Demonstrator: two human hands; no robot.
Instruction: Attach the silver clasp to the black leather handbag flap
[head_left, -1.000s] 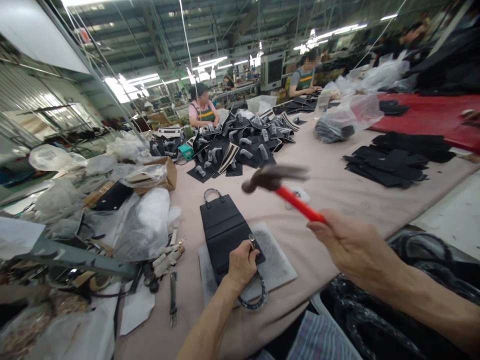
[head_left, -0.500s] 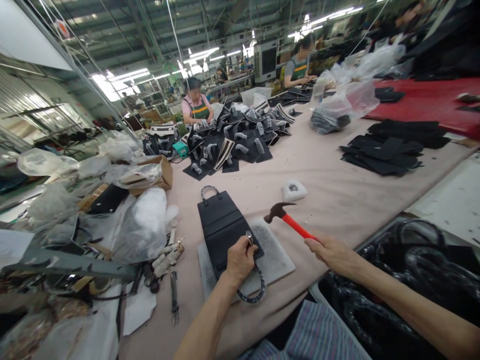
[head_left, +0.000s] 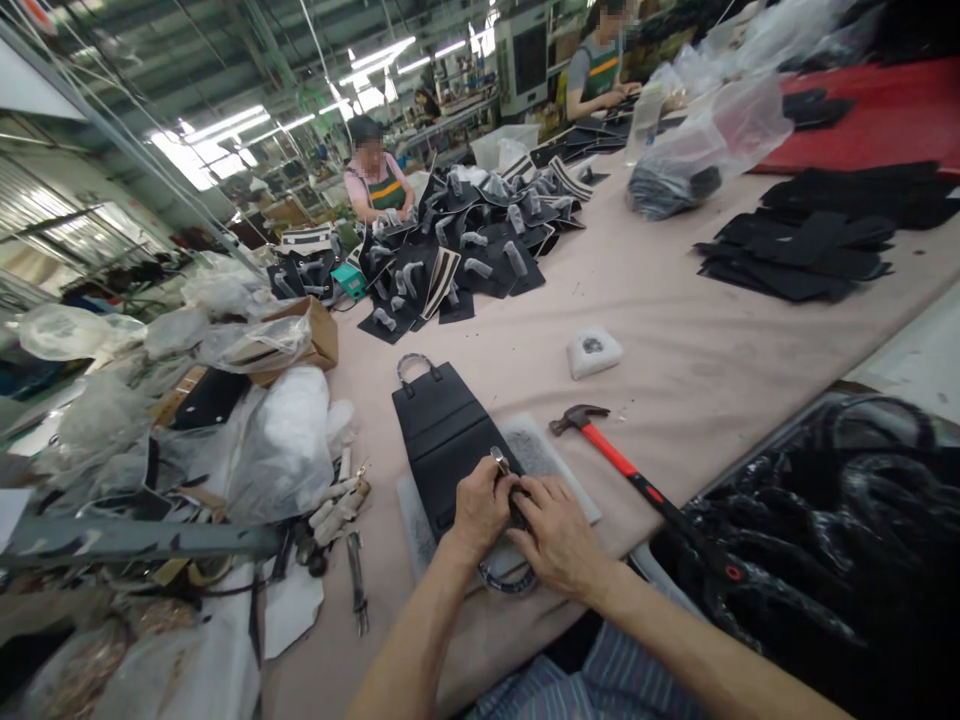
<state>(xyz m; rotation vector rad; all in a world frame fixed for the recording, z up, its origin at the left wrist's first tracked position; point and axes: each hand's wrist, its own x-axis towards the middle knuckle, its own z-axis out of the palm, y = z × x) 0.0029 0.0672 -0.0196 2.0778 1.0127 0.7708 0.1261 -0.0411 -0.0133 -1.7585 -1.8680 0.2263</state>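
Head: hammer point(head_left: 649, 491) across table edge point(head_left: 742, 438)

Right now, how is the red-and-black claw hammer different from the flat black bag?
The red-and-black claw hammer is long and thin; the flat black bag with looped handles is broad. The hammer shows bright red, but the bag doesn't. Nobody holds the hammer, while the left hand and right hand are at the bag. Both have black parts.
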